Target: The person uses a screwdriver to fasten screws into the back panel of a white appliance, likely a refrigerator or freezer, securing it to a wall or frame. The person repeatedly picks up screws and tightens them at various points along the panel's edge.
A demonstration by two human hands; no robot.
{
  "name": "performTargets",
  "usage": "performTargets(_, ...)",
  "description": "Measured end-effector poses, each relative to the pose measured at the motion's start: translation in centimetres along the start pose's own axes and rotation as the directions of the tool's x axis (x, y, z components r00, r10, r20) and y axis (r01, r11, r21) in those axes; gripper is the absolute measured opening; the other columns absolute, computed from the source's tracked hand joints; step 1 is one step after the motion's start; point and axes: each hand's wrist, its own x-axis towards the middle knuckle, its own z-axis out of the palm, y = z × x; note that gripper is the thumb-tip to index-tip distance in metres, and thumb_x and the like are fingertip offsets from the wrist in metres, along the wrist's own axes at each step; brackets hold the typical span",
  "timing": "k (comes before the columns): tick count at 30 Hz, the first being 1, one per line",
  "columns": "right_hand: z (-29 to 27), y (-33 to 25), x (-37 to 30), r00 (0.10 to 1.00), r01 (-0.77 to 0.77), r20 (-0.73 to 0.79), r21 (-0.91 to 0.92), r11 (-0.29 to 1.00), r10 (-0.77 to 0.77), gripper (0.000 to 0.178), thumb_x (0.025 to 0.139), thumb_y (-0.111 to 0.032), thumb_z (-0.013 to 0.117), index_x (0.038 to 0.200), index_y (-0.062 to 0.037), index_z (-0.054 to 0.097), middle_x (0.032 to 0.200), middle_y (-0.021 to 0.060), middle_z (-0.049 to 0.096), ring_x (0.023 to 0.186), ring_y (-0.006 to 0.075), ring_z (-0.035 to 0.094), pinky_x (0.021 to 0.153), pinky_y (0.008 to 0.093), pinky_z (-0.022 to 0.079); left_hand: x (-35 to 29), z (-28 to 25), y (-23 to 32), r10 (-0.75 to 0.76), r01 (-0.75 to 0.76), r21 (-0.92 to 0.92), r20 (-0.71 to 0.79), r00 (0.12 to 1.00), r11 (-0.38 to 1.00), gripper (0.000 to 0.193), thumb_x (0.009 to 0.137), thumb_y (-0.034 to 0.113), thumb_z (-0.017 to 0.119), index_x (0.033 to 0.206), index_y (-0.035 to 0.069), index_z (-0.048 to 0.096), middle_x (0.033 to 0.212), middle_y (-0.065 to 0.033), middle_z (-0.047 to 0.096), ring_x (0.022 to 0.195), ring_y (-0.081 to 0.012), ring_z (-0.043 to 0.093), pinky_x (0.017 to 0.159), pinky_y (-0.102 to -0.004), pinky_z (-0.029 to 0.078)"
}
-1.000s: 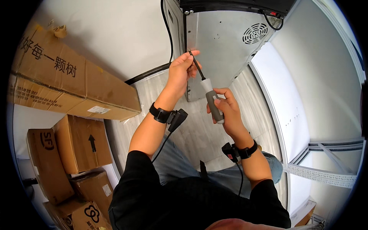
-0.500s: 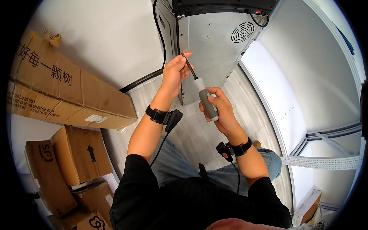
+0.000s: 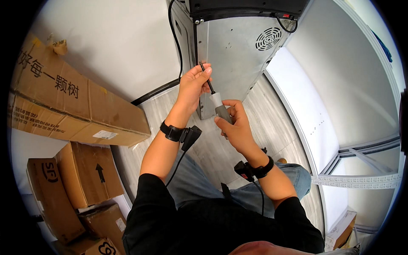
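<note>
A screwdriver (image 3: 216,99) with a grey and white handle and a dark shaft is held between my two hands, its tip up and slightly left. My right hand (image 3: 236,123) is wrapped round the grey handle. With thumb and fingers, my left hand (image 3: 195,83) pinches the shaft near the tip; whether a screw sits there is too small to tell. Behind the hands stands a tall metal cabinet (image 3: 236,55) with a round vent grille (image 3: 268,39) and a black top (image 3: 250,8). The tip appears in front of the cabinet's left edge; I cannot tell whether it touches.
A long cardboard box (image 3: 76,102) leans along the left wall, with smaller boxes (image 3: 91,172) stacked below it. A black cable (image 3: 177,42) hangs left of the cabinet. White panels (image 3: 304,97) and a metal frame (image 3: 361,180) stand at the right.
My right hand has turned and shifted its grip higher on the handle, its thumb now across it. The screwdriver has moved slightly down and left. My left hand still pinches the shaft.
</note>
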Motion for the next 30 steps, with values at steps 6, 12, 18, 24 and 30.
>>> performTargets(6, -0.3, 1.2, 0.5, 0.97, -0.232, 0.134, 0.282, 0.931, 0.201, 0.043, 0.085, -0.016, 0.063, 0.121, -0.0054, 0.043, 0.088, 0.0054, 0.055, 0.069, 0.0145, 0.056, 0.054, 0.028, 0.046, -0.1, -0.6, 0.0, -0.014, 0.015, 0.019, -0.018, 1.0, 1.0, 0.03, 0.092, 0.018, 0.06, 0.116, 0.001, 0.057, 0.078, -0.0024, 0.064, 0.061, -0.0087, 0.059, 0.058, -0.0223, 0.048)
performTargets(12, -1.7, 1.5, 0.8, 0.863, -0.44, 0.46, 0.485, 0.755, 0.208, 0.044, 0.091, -0.026, 0.05, 0.127, -0.0036, 0.04, 0.101, 0.0109, 0.059, 0.081, 0.0232, 0.064, 0.06, 0.0332, 0.052, -0.6, -0.1, 0.3, -0.014, 0.016, 0.035, -0.042, 0.999, 0.999, 0.03, 0.093, 0.014, 0.055, 0.12, 0.001, 0.054, 0.085, -0.0064, 0.067, 0.068, -0.0124, 0.063, 0.062, -0.0243, 0.05)
performTargets(18, -1.0, 2.6, 0.6, 0.934, -0.318, 0.254, 0.277, 0.907, 0.25, 0.038, 0.094, -0.021, 0.05, 0.128, -0.0049, 0.041, 0.101, 0.0089, 0.059, 0.081, 0.0185, 0.063, 0.065, 0.0317, 0.054, -0.9, 0.4, 0.4, -0.004, 0.01, 0.072, -0.073, 0.997, 0.997, 0.03, 0.095, 0.02, 0.053, 0.12, 0.004, 0.055, 0.087, -0.0044, 0.066, 0.07, -0.0105, 0.063, 0.064, -0.0233, 0.049)
performTargets(24, -0.5, 4.2, 0.9, 0.964, -0.228, 0.163, 0.113, 0.967, 0.208, 0.038, 0.089, -0.017, 0.061, 0.122, -0.0047, 0.046, 0.097, 0.0031, 0.056, 0.079, 0.0122, 0.057, 0.061, 0.0293, 0.054, -1.1, 0.6, -0.6, 0.085, -0.054, 0.217, -0.138, 0.987, 0.975, 0.034, 0.086, 0.015, 0.067, 0.115, 0.0, 0.057, 0.074, -0.0013, 0.063, 0.062, -0.0093, 0.06, 0.052, -0.0203, 0.046)
performTargets(30, -0.7, 3.4, 0.8, 0.957, -0.216, 0.205, 0.038, 0.976, 0.204, 0.042, 0.088, -0.023, 0.063, 0.122, -0.005, 0.045, 0.098, 0.0046, 0.056, 0.082, 0.0133, 0.057, 0.058, 0.0297, 0.052, -0.7, 0.3, -0.2, 0.041, -0.024, 0.135, -0.125, 0.991, 0.991, 0.034, 0.086, 0.008, 0.064, 0.117, -0.004, 0.054, 0.074, -0.0045, 0.064, 0.062, -0.0126, 0.063, 0.053, -0.0233, 0.052)
